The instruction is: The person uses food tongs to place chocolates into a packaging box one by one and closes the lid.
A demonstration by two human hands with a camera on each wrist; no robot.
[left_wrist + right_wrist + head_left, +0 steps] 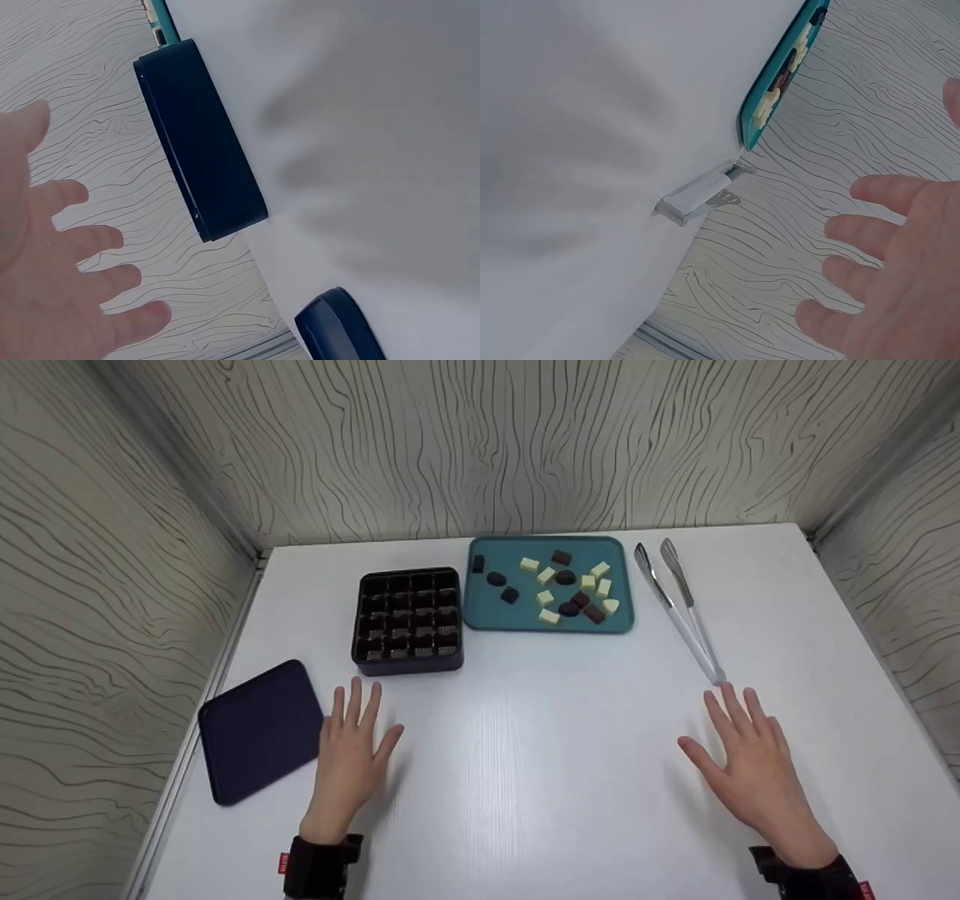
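My left hand [349,769] hovers over the white table with fingers spread and nothing in it. It is beside a dark blue square lid [262,731] and just in front of a dark box [409,666] with a divided insert of small compartments. On the right, my right hand [757,772] is likewise spread and holds nothing. Its fingertips overlap the near end of the metal tongs [694,626] in the head view; the right wrist view shows the hand apart from the tongs [697,193]. A teal tray [495,619] bears several white and dark chocolates [549,616].
The tray stands at the back, right up against the box's right side. Wood-grain patterned panels [465,450] enclose the table [525,780] at the back and both sides. A metal strip [176,780] runs along the table's left edge.
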